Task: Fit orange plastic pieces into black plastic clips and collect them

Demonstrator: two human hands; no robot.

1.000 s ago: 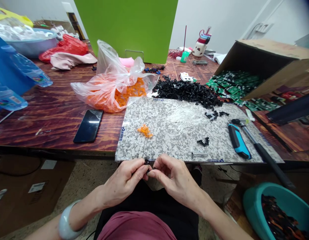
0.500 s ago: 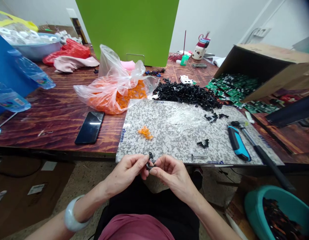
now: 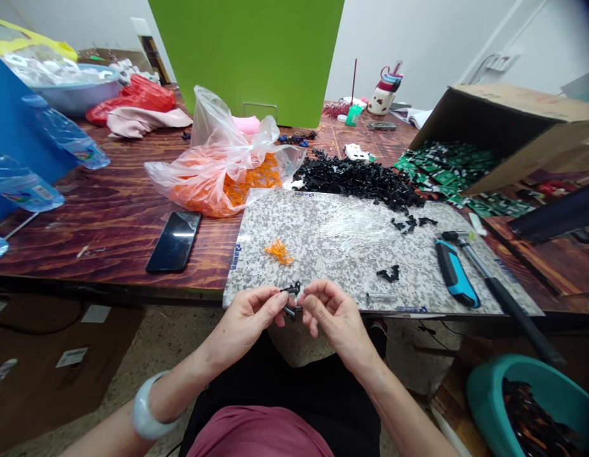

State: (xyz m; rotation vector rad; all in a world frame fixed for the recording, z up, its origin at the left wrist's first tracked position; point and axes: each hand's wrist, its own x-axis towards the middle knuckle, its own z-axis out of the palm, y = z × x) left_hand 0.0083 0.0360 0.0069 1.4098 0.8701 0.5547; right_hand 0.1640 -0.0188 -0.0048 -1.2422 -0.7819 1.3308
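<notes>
In front of the board's near edge, my left hand is closed on a small black plastic part, which sticks out past the thumb and fingertips. Close by on the right, my right hand has its thumb and fingers pinched beside the part. Whatever lies in that pinch is too small to make out. On the speckled board lie a little heap of orange pieces, a spread of thin clear strips, loose black parts and a short metal rod.
A heap of black parts borders the board's back edge. Right are a blue utility knife, a hammer, a carton spilling green circuit boards and a teal tub. Left are a phone and a bag of orange pieces.
The black part has turned in my left fingers and now points toward the right. My right fingers have drawn slightly back from it.
</notes>
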